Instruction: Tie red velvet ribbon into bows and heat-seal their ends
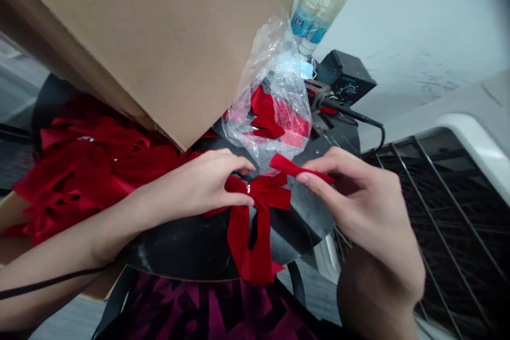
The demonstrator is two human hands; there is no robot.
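Observation:
A red velvet bow (257,207) lies on a black mat (179,247), its two long tails hanging toward me. My left hand (203,183) grips the bow's pinched middle, where a small metal wire (248,188) glints. My right hand (354,207) pinches a narrow strip of red velvet ribbon (297,167) between thumb and fingers, just right of the bow. Behind my left forearm lies a heap of red velvet bows (87,164). Further red velvet pieces (265,114) sit inside a clear plastic bag (271,90) beyond my hands.
A large cardboard box (139,26) looms at upper left, covering much of the view. A water bottle (322,2) and a black soldering station (346,77) with a cable stand behind the bag. A black wire rack (450,223) fills the lower right. Dark magenta patterned cloth (199,308) lies below the mat.

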